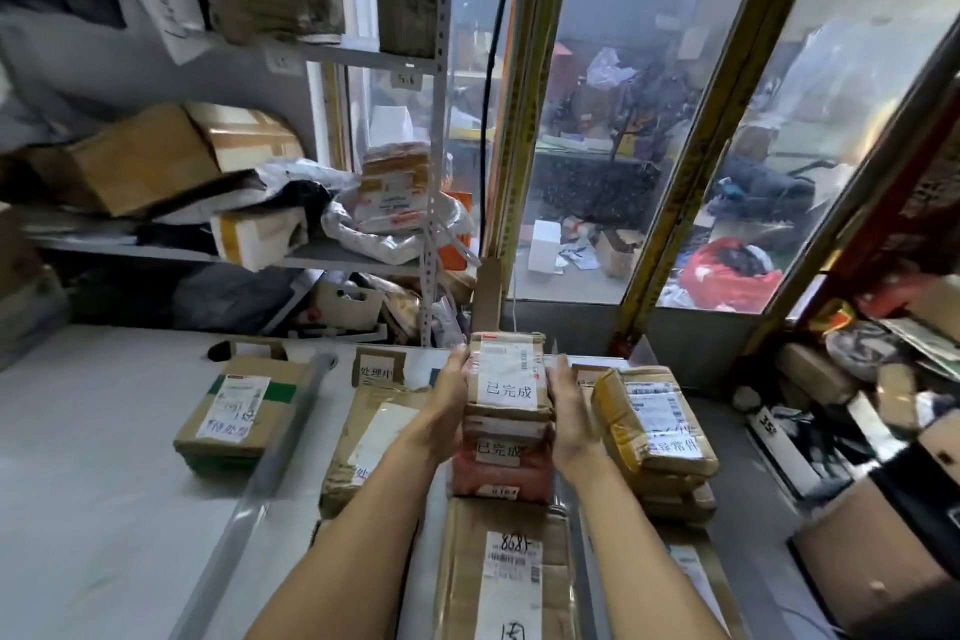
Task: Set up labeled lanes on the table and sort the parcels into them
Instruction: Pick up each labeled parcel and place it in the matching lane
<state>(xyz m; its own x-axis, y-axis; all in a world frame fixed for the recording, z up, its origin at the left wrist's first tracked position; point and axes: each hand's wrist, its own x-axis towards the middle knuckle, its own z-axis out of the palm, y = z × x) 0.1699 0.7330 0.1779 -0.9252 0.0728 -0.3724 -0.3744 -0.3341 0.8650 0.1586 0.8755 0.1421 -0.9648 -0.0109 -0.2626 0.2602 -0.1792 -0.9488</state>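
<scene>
Both hands — left hand, right hand — hold parcel labelled 已完成.

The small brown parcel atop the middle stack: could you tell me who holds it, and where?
Both hands hold the small brown cardboard parcel: left hand and right hand on its opposite sides.
</scene>
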